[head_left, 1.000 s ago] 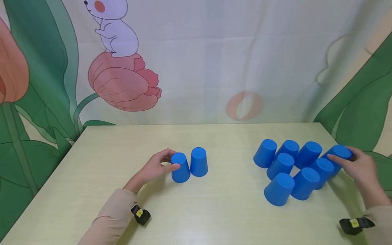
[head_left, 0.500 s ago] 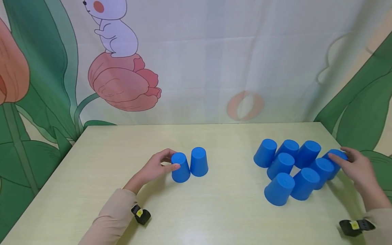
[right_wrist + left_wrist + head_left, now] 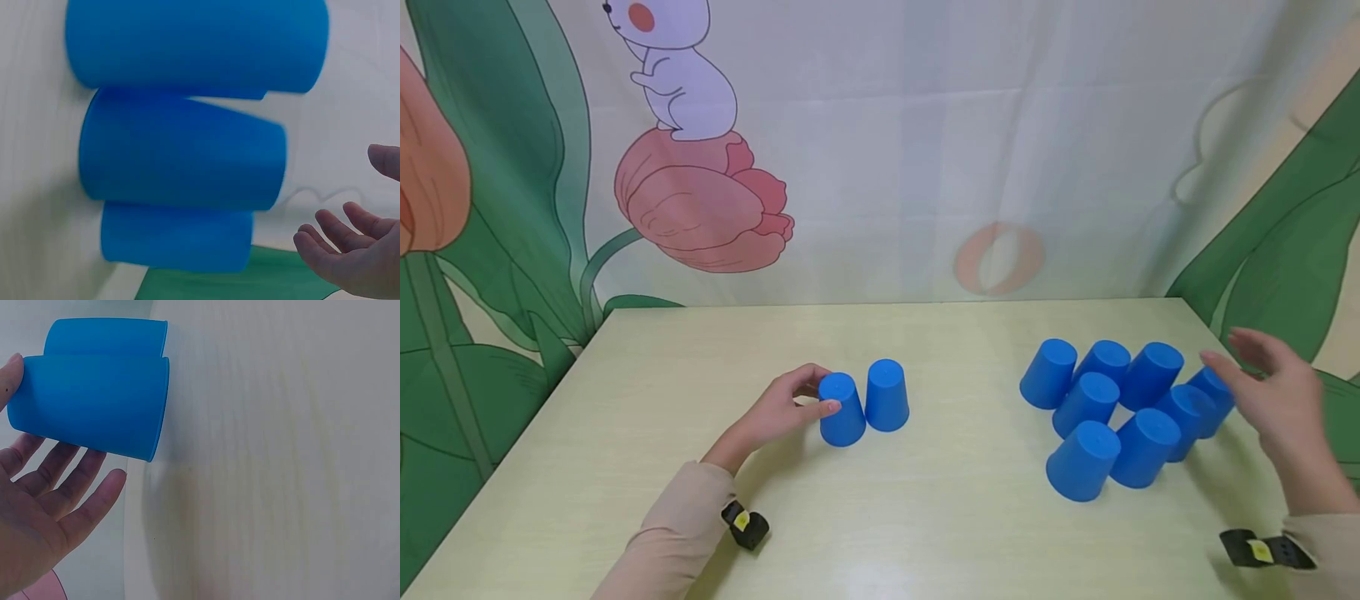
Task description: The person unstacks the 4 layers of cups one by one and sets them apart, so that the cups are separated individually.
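My left hand [image 3: 778,412] grips an upside-down blue cup [image 3: 844,427], thumb on the near side and fingers behind it. In the left wrist view the thumb lies by the base of that cup [image 3: 87,403], with the fingers along its other side. A second blue cup [image 3: 887,398] stands inverted just right of it. On the table's right side several inverted blue cups stand in a close cluster. Beside the rightmost one [image 3: 1217,398], my right hand [image 3: 1281,396] hovers with fingers spread, holding nothing. The right wrist view shows its fingers [image 3: 340,237] apart from the cups.
A pale wooden table [image 3: 940,517] carries everything, its far edge meeting a printed curtain [image 3: 865,192] with flower and animal drawings. Black wrist cameras [image 3: 747,527] sit at both sleeves.
My right hand has lowered the rightmost cup beside the cluster, let go of it and lifted away. The left hand and its two cups stay as they were.
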Available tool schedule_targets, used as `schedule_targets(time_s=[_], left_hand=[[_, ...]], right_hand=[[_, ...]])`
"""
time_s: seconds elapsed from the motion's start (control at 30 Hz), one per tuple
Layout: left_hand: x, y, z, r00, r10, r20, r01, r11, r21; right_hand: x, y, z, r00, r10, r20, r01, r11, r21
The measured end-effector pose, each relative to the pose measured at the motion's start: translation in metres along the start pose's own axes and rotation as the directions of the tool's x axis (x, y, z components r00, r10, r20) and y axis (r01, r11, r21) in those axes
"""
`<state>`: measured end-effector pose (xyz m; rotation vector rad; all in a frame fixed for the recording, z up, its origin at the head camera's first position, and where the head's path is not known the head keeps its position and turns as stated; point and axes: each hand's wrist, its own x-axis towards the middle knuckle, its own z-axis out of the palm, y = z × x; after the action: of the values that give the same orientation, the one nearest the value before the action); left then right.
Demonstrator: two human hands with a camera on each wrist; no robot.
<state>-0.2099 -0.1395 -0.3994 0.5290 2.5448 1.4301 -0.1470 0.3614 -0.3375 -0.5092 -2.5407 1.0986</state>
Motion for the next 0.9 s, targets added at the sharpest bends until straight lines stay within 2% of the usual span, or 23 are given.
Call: schedule_targets(time_s=[0.33, 0.5, 0.67, 0.9], left_hand=[[0.0, 0.0, 0.0, 1.0, 0.004, -0.001, -0.004, 1.0, 0.003], [0.0, 0.0, 0.0, 1.0, 0.004, -0.003, -0.004, 1.0, 0.005], [0.0, -0.001, 0.0, 1.0, -0.003, -0.006, 0.003, 1.0, 0.008], [0.0, -0.002, 0.0, 1.0, -0.003, -0.005, 0.003, 1.0, 0.001]], right_hand=[[-0.012, -0.02, 0.008, 0.996, -0.086, 0.018, 0.086, 0.996, 0.018], [-0.017, -0.026, 0.011, 0.992, -0.109, 0.059, 0.108, 0.994, 0.027], [-0.023, -0.031, 0.015, 0.982, -0.16, 0.101, 0.157, 0.987, 0.036], [-0.029, -0.041, 0.022, 0.962, -0.251, 0.106, 0.249, 0.968, 0.031]])
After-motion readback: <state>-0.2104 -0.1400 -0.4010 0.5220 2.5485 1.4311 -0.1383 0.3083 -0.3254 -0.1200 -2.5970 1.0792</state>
